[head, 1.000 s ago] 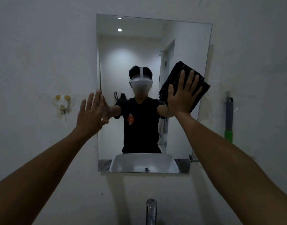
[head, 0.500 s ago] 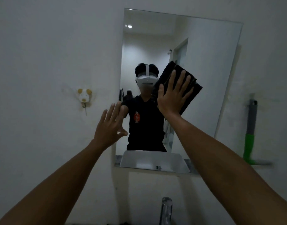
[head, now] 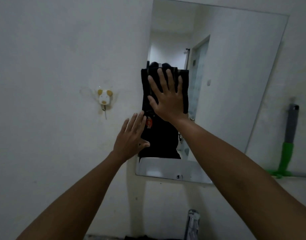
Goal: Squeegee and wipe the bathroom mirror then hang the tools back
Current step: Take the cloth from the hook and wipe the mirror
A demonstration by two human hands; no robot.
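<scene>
As the right hand [head: 167, 99], fingers splayed flat, presses a folded black cloth [head: 166, 87] to the frameless wall mirror [head: 235, 80], the unpinched cloth could slip; the left hand [head: 131, 139] hovers open, empty.

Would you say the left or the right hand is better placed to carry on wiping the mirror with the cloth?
Right. The right hand is pressed flat on the black cloth against the mirror. The left hand is empty, fingers spread, at the mirror's left edge, off the cloth.
</scene>
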